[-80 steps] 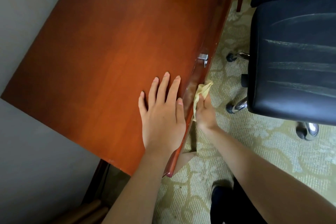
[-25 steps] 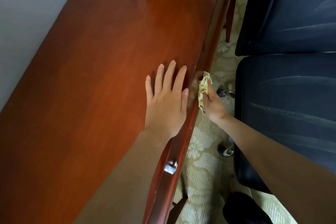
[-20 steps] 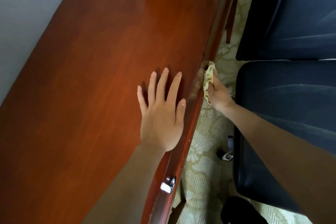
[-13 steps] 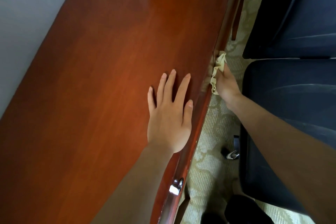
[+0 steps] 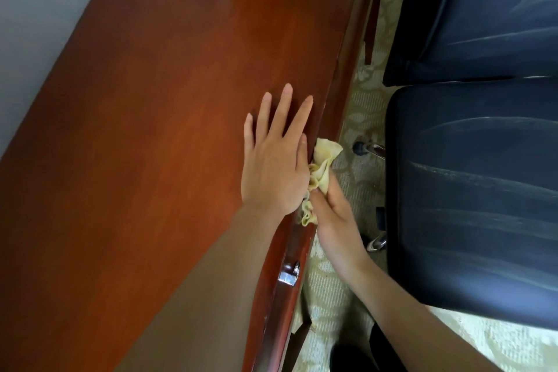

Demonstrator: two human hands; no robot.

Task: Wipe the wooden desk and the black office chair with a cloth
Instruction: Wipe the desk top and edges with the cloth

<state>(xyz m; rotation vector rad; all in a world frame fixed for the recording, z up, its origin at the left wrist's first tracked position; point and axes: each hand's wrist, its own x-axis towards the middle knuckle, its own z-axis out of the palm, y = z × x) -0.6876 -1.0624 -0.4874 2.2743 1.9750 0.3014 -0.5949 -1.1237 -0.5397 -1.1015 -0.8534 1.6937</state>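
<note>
The reddish wooden desk (image 5: 157, 130) fills the left and middle of the view. My left hand (image 5: 274, 166) lies flat on its top near the front edge, fingers spread. My right hand (image 5: 335, 214) grips a crumpled yellow cloth (image 5: 321, 169) and presses it against the desk's front edge, right beside my left hand. The black office chair (image 5: 471, 190) stands to the right, its seat marked with pale streaks, its backrest above.
A metal drawer handle (image 5: 288, 275) sits on the desk front below my hands. Chrome chair legs with castors (image 5: 370, 148) rest on the patterned green carpet (image 5: 359, 100) between desk and chair. A grey wall (image 5: 36, 9) lies to the left.
My right hand has slid the cloth back along the desk's front edge toward me, after moving away earlier. It now sits beside my left hand, which stays flat on the top.
</note>
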